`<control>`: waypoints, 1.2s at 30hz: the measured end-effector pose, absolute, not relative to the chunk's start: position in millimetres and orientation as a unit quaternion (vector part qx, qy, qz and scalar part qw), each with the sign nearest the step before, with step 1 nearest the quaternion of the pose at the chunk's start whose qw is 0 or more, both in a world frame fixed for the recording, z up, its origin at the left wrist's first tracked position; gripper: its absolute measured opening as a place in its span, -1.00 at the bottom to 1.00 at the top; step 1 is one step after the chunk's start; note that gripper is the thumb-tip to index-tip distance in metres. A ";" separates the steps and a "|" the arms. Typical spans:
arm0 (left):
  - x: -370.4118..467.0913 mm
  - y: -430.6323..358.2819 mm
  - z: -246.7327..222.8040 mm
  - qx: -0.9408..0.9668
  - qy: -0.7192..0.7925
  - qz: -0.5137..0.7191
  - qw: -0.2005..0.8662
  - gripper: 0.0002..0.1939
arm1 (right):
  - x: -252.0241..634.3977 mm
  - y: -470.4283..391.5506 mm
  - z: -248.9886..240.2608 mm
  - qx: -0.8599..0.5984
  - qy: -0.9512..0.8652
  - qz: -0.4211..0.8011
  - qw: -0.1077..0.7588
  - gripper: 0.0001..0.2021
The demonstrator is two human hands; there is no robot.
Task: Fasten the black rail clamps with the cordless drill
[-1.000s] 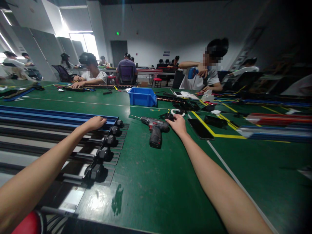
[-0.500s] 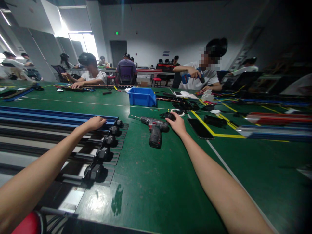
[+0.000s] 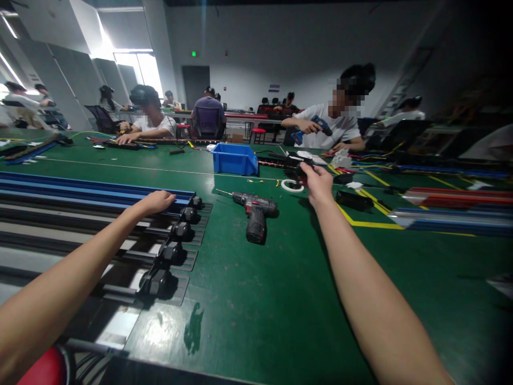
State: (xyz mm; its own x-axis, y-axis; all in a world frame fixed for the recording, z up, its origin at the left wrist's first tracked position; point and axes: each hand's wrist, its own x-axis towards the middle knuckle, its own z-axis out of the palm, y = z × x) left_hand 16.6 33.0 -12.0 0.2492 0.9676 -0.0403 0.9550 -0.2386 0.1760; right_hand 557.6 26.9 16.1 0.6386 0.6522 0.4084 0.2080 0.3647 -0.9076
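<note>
My left hand lies closed over the right end of a blue rail, its fingertips partly hidden. Black knob-like end pieces line the ends of the rails below it. Over the far part of the table, my right hand pinches a small black part; the fingers cover much of it, so its kind is unclear. A white ring lies just left of that hand. Between both hands, a black and red cordless drill rests on its side, bit pointing left, touched by neither.
A blue bin stands at mid-table on the green tabletop. Across from me, a co-worker holds a blue drill. Another person works at the far left. Red and blue rails lie at the right, near a black block.
My right hand has moved right and away from me, from beside the drill, carrying the black part. My left hand has stayed on the rail. The co-worker's blue drill has shifted slightly.
</note>
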 end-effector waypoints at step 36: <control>18.3 27.2 -10.0 0.792 0.603 0.060 0.069 -0.47 | 366.8 -72.7 25.1 -0.571 -0.818 0.032 0.064 -0.51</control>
State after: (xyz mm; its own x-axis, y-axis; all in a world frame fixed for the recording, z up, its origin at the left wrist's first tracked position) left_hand 18.3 27.2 -10.0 0.2648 0.9642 0.0121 0.9475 -0.2625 0.1827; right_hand 366.8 -72.7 25.1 -0.3396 0.9381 0.0686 0.9299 0.3458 -0.1252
